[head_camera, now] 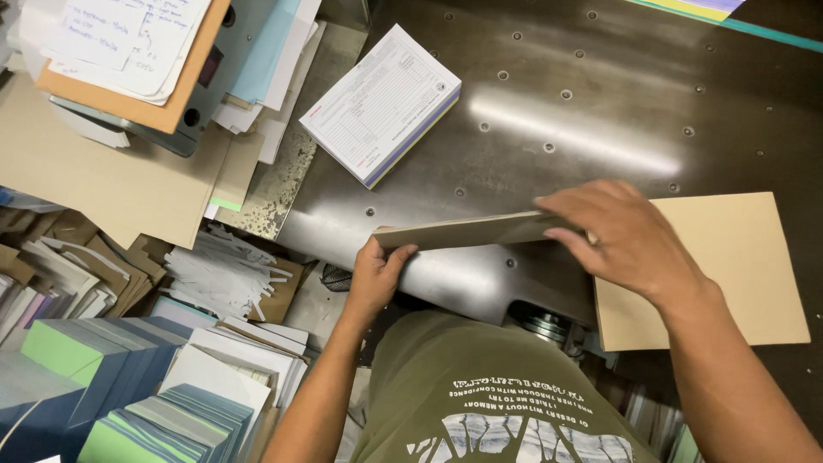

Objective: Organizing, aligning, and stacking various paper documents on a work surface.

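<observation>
Held thing: thin tan cardboard sheet (467, 231), long axis left-right over dark metal worktop (557, 103).
Left hand (375, 276): grip closed on its left end.
Right hand (621, 236): fingers flat, pinching its right end.

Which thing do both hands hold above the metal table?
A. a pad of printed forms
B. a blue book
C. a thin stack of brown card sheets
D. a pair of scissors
C: the left hand and the right hand grip the two ends of the thin stack of brown card sheets; the pad of printed forms lies untouched on the metal table.

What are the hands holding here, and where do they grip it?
A thin brown board stack, held edge-up: left hand grips its left end, right hand covers its right end.
</observation>
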